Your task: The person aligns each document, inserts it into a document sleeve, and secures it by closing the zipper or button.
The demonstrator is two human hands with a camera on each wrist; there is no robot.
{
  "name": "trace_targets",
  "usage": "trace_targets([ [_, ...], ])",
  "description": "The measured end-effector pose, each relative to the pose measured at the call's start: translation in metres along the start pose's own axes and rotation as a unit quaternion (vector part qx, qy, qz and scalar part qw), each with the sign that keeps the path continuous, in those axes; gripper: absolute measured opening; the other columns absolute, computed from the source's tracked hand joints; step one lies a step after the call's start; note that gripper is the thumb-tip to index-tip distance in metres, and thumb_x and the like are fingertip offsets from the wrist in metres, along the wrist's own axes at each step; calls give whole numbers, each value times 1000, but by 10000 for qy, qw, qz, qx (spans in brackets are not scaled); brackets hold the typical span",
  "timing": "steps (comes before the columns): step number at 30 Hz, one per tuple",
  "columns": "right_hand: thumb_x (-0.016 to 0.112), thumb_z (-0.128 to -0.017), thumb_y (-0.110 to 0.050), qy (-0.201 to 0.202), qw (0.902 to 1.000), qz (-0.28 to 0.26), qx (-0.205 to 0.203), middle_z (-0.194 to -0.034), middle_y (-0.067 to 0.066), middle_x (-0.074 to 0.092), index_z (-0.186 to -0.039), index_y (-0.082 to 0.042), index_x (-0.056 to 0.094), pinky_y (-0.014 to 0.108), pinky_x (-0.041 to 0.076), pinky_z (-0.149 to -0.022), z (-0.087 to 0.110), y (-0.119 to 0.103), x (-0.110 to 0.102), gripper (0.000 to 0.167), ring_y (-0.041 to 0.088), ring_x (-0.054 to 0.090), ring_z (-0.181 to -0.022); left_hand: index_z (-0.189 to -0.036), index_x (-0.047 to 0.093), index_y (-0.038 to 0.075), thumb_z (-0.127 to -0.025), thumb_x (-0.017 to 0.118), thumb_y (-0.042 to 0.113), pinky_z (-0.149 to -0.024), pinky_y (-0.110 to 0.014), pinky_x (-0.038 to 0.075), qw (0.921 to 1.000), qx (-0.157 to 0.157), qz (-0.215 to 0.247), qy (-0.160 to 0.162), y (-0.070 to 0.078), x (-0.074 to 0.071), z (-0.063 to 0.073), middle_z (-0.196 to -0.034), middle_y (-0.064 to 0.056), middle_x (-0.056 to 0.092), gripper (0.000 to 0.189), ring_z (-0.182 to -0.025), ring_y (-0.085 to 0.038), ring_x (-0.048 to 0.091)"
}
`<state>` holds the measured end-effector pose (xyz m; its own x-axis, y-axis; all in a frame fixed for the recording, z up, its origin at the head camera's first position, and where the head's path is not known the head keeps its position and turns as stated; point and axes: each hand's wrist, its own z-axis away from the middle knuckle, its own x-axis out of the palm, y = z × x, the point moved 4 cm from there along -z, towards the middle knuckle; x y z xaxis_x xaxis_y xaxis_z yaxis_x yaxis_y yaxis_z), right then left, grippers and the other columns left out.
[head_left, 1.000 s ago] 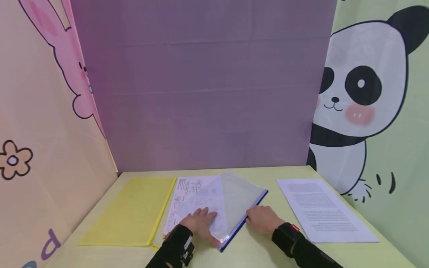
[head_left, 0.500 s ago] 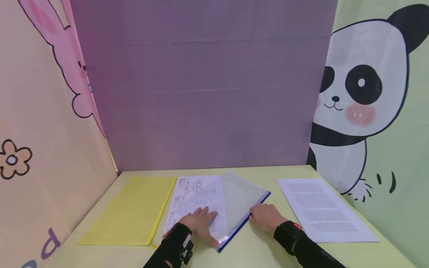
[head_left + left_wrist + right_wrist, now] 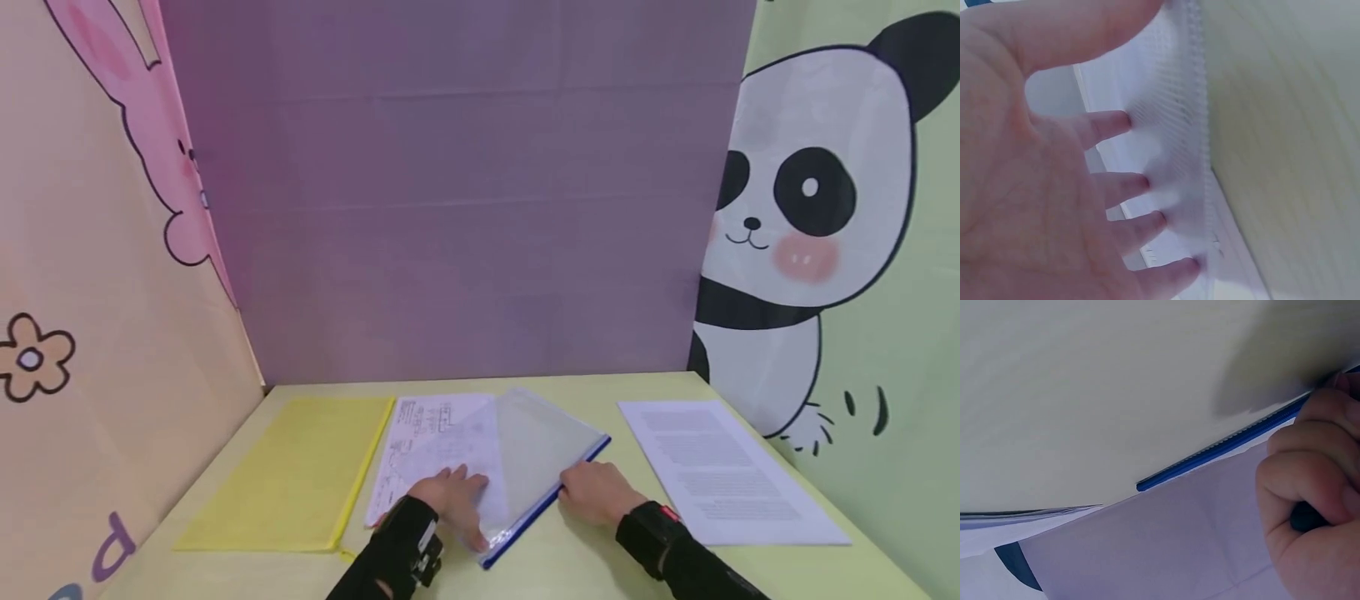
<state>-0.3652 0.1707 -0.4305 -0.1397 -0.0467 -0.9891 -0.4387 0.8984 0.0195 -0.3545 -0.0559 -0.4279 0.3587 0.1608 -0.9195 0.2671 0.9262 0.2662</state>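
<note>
A clear plastic zip folder with a blue zipped edge lies slanted over a sheet of printed paper. My left hand rests on the folder's near left part, fingers straight and spread. In the left wrist view, the fingertips of the left hand touch the translucent plastic. My right hand pinches the blue edge about midway along it. Curled fingers show in the right wrist view, where the right hand covers part of the blue zip.
A yellow folder with a yellow edge lies at the left of the table. To the right lies a stack of printed paper. Behind stands a purple backdrop, with a printed panda wall on the right.
The folder has turned slightly clockwise: the far end of its blue edge shifted right and nearer, the near end left. My right hand moved slightly right with it; the left hand stays nearly still.
</note>
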Motion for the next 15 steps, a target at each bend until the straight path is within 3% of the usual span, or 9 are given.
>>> trace_targets([
  [5,65,-91,-19,-184,9998,12,26,-69,2,58,-72,-12,58,44,51,-63,1,1,1,21,21,56,-64,-151,50,22,-72,89,40,-117,-62,25,9999,57,-120,-53,8,-5,7,-159,-16,39,90,-146,-44,32],
  [15,63,-92,-18,-164,9997,-80,162,-71,2,57,-76,-10,60,45,50,-64,-2,15,4,18,20,54,-65,-153,47,24,-74,87,45,-116,-63,26,9991,201,-362,-53,5,-6,13,-161,-17,35,91,-147,-44,30],
])
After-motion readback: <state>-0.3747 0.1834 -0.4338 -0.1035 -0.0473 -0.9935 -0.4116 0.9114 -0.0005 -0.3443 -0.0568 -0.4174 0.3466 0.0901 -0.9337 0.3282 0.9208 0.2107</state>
